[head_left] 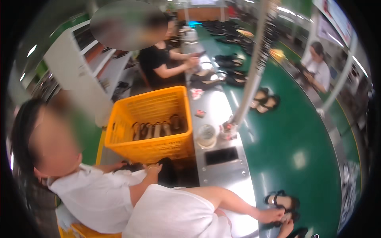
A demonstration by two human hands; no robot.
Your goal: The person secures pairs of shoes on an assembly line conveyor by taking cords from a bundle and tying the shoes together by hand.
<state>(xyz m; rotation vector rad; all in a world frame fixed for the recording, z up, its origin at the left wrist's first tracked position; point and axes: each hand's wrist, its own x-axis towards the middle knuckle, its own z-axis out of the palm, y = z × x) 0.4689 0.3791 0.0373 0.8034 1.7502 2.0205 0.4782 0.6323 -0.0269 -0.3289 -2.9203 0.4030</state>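
Note:
My left hand (272,215) reaches out from a white sleeve to the lower right, its fingers closed at a black sandal (294,216). My right hand (285,229) comes in at the bottom edge, fingers curled against the near side of the same sandal. The two hands cover much of it. Just beyond lies a second black sandal (281,200) with a pale insole and a strap, resting on the green belt (293,158). Another dark shoe (298,233) is partly cut off at the lower edge.
A yellow crate (149,148) of shoes stands left of the metal ledge (222,176). A seated co-worker in white (95,198) is close on my left. A pole (254,67) rises beside a white cup (206,137). More sandals (265,100) lie farther along the belt.

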